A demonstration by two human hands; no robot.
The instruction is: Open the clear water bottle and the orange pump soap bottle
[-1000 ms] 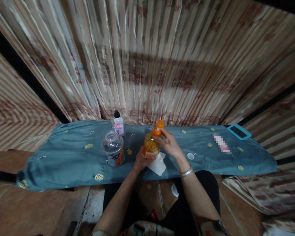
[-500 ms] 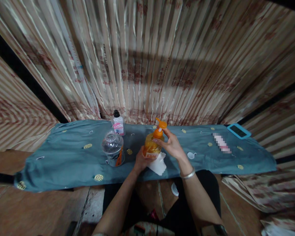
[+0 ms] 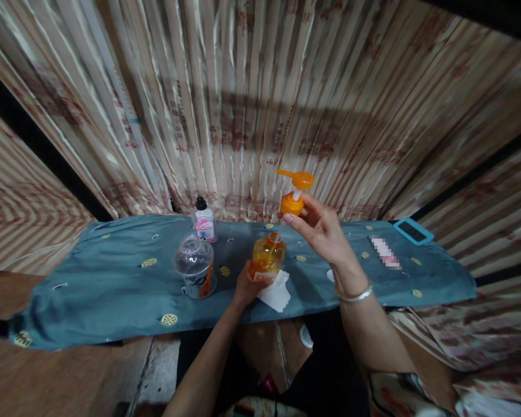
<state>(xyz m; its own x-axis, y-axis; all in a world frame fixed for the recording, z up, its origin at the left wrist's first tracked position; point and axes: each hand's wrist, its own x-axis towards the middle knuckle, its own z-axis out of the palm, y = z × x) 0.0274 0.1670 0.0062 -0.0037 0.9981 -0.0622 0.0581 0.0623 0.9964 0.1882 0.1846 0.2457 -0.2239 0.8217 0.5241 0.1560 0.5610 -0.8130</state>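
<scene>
Hands grip: left (image 3: 243, 285) orange bottle (image 3: 267, 259), right (image 3: 325, 231) raised pump (image 3: 294, 194).

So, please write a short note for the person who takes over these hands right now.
Left hand: holds the orange bottle upright on the blue cloth.
Right hand: holds the pump top lifted above the bottle; its tube hangs at the neck.
Nearby: white tissue, clear jar, small bottle.
Done: pump unscrewed.
Left: pump not yet set down.
</scene>
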